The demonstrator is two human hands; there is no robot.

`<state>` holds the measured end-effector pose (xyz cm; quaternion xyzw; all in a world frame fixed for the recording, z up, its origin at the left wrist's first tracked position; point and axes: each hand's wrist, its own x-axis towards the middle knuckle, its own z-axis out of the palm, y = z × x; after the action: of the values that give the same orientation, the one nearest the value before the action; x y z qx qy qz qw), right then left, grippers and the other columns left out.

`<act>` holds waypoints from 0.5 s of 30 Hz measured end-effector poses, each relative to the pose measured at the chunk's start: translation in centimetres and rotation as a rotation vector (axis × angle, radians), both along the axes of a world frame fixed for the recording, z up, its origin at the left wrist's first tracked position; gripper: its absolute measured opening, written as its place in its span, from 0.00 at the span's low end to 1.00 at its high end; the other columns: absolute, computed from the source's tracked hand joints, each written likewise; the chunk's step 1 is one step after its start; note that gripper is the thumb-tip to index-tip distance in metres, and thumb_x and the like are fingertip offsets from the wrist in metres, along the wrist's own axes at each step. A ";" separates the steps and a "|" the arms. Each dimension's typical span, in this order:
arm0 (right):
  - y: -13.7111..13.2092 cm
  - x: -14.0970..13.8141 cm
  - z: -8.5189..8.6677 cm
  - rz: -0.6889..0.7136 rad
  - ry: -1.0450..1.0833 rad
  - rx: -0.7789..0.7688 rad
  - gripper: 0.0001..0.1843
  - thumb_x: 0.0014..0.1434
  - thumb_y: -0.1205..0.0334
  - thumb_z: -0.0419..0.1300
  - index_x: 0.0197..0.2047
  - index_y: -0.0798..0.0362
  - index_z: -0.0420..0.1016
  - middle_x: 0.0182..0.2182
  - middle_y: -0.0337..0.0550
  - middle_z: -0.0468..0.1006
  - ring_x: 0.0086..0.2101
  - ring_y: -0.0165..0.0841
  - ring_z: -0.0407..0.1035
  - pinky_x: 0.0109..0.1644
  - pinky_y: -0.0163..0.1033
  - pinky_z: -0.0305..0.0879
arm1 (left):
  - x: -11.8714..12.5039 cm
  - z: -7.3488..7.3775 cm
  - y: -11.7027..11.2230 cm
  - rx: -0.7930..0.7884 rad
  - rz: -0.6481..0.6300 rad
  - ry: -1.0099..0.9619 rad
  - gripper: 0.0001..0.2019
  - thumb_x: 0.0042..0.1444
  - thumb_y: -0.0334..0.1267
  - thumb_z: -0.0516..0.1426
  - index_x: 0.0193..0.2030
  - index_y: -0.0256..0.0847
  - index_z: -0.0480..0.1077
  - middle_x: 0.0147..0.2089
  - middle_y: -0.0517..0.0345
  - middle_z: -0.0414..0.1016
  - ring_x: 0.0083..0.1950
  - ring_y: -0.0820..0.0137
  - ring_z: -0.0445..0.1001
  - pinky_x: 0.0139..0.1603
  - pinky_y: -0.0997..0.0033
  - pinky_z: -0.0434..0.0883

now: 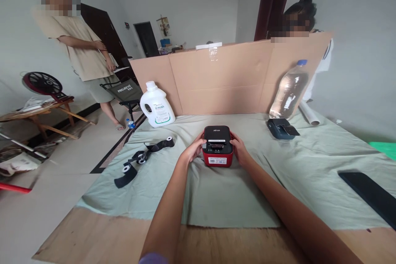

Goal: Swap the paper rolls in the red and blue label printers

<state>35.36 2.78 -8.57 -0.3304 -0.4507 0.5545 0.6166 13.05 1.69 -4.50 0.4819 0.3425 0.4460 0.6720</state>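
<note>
A small red and black label printer sits in front of me on the green cloth, its white label strip facing my way. My left hand grips its left side and my right hand its right side, fingers wrapped round toward the back, where they are partly hidden. To the left lie several rolls of black paper with loose ends partly unwound. A dark device with a flap stands on the cloth at the right.
A cardboard sheet stands across the back, with a white detergent jug left and a large clear bottle right. A white roll and a long black slab lie rightward. One person stands left; another sits behind the cardboard.
</note>
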 end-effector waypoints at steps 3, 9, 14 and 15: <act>-0.1 -0.1 0.1 -0.014 -0.007 0.000 0.29 0.48 0.60 0.61 0.56 0.44 0.77 0.58 0.38 0.78 0.62 0.46 0.65 0.69 0.54 0.58 | -0.1 -0.1 -0.1 0.005 -0.009 -0.001 0.40 0.50 0.39 0.61 0.71 0.53 0.58 0.64 0.56 0.73 0.62 0.60 0.74 0.61 0.59 0.71; -0.4 -0.1 -0.6 -0.016 0.007 0.031 0.29 0.53 0.54 0.63 0.59 0.44 0.74 0.60 0.40 0.76 0.63 0.46 0.64 0.70 0.56 0.56 | 0.0 -0.6 0.1 0.015 0.029 -0.018 0.37 0.51 0.40 0.61 0.70 0.53 0.60 0.68 0.56 0.70 0.65 0.59 0.71 0.62 0.59 0.71; -0.6 0.0 -0.8 -0.022 -0.006 0.046 0.30 0.54 0.48 0.65 0.60 0.44 0.74 0.61 0.41 0.75 0.64 0.47 0.64 0.69 0.57 0.57 | -0.3 -0.6 0.0 0.035 -0.002 -0.024 0.36 0.52 0.42 0.63 0.69 0.54 0.62 0.72 0.58 0.64 0.69 0.58 0.66 0.65 0.58 0.68; -0.7 0.0 -0.8 -0.022 -0.011 0.049 0.30 0.54 0.47 0.65 0.60 0.44 0.74 0.61 0.41 0.75 0.63 0.47 0.64 0.68 0.57 0.58 | -0.3 -0.5 0.0 0.034 -0.006 -0.017 0.35 0.52 0.43 0.64 0.68 0.54 0.63 0.72 0.58 0.63 0.70 0.58 0.65 0.66 0.58 0.67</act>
<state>35.39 2.12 -9.32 -0.3233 -0.4639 0.5347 0.6279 12.75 1.66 -5.02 0.4904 0.3277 0.4540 0.6678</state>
